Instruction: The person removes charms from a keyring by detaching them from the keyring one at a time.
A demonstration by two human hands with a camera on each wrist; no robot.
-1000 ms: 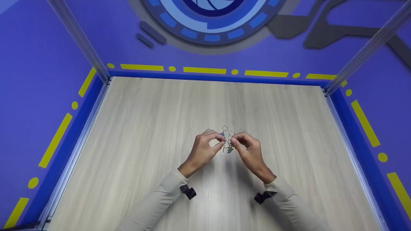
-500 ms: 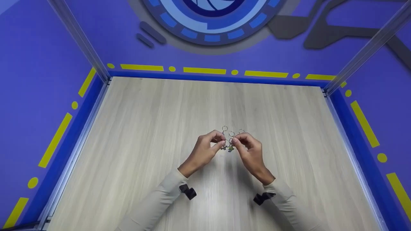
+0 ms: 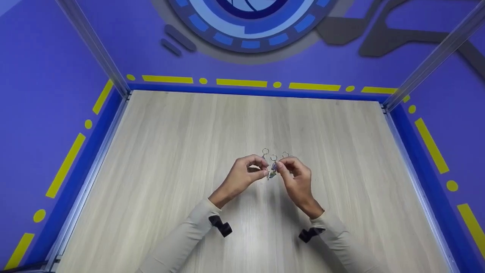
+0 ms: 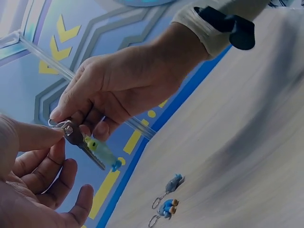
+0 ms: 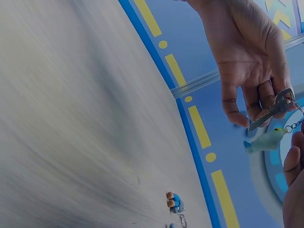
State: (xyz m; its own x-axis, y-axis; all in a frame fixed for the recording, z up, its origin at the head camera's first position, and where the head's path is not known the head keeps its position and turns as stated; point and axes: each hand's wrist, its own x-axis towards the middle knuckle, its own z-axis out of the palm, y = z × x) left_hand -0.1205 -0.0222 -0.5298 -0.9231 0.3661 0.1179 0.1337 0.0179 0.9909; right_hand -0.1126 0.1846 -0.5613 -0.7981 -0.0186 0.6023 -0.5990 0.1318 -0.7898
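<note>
In front of me both hands meet over the table. My left hand (image 3: 244, 174) pinches a metal key (image 4: 81, 142) by its bow between thumb and fingers. My right hand (image 3: 297, 178) pinches the split ring (image 5: 298, 105) of a keychain, close against the left fingertips. The key's bow is at that ring, its blade pointing down. Beside the blade a pale green-blue figure charm (image 5: 267, 141) with a yellow top hangs on a short chain (image 5: 293, 126). Fingertips cover part of the ring.
On the wood-patterned table (image 3: 189, 132), just beyond the hands, lie more keychains; their rings show, among them one ring (image 3: 265, 151) at the left. One bears a blue-and-tan figure (image 4: 167, 209), another a grey figure (image 4: 174, 183). Blue panels (image 3: 246, 70) enclose the table.
The left hand has edged right, its thumb shifting at the key. The right hand has drifted slightly right. The charm has turned a little between them; the keychains on the table have stayed put.
</note>
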